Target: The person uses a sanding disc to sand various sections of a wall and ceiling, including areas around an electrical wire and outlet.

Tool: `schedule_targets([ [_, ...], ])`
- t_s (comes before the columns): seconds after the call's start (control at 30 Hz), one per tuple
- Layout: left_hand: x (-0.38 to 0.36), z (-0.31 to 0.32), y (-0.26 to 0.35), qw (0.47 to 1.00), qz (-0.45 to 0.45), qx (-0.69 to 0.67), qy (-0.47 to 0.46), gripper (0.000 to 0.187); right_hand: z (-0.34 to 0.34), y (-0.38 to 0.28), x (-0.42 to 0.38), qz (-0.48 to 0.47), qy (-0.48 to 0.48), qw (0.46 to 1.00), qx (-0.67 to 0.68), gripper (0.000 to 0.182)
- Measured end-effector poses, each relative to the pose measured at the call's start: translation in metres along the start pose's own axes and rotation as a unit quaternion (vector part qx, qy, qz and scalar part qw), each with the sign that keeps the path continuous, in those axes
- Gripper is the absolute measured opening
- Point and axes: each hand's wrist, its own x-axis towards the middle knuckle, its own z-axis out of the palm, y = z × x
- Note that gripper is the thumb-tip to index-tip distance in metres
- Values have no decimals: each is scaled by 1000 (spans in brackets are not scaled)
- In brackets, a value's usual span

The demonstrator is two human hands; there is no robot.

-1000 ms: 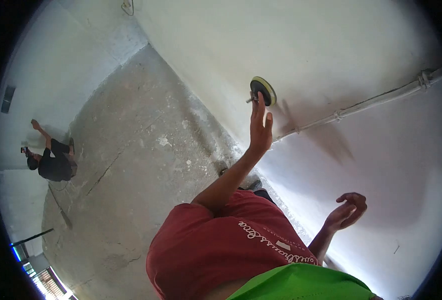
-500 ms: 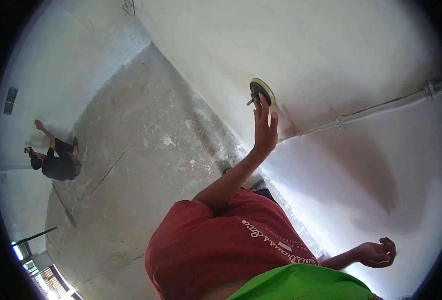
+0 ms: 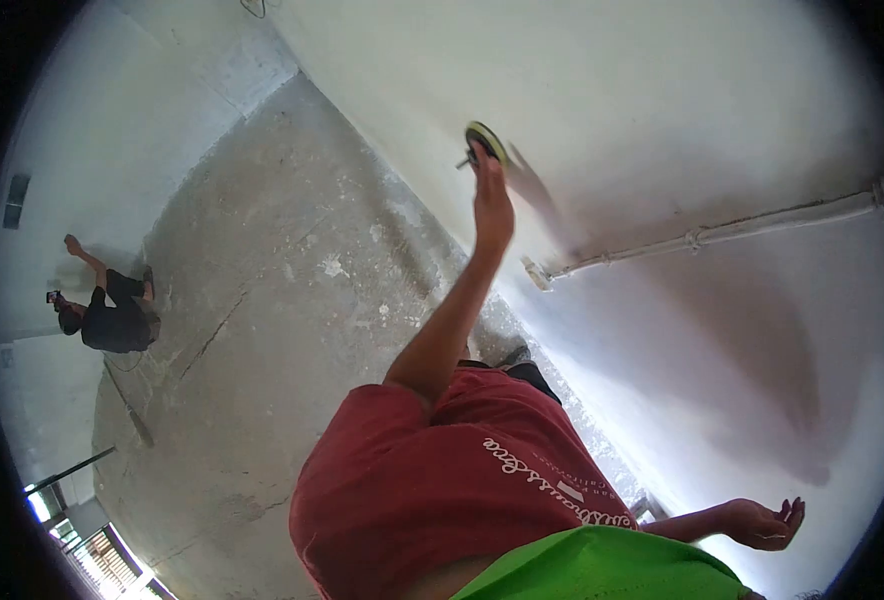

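Observation:
My left hand [image 3: 493, 205] reaches up and out to the wall, its fingers on the back of a round sanding pad [image 3: 483, 145]. The pad is dark with a yellowish rim and has a short metal shank sticking out. It is tilted edge-on against or very near the white wall [image 3: 622, 110]; contact cannot be made out. My fingertips are partly hidden behind the pad's edge. Low on the right, my right hand [image 3: 765, 525] hangs beside the wall with nothing in it, palm turned up and fingers loosely bent apart.
A pale pipe [image 3: 702, 237] runs along the wall to my right. Rough concrete floor [image 3: 262, 350] spreads left, with cracks and white spots. A person in dark clothes [image 3: 117, 322] crouches by the far wall, holding a phone-like device. A long-handled tool [image 3: 130, 405] lies nearby.
My left hand and the sanding pad have moved up and left along the wall. My right hand has dropped slightly and its fingers have uncurled somewhat.

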Motion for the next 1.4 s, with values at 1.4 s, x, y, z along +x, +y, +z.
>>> schedule_targets([
  [1.4,-75,21,-54,979,-156,-59,-116,67,8,-22,-106,96,-183,948,244,49],
])
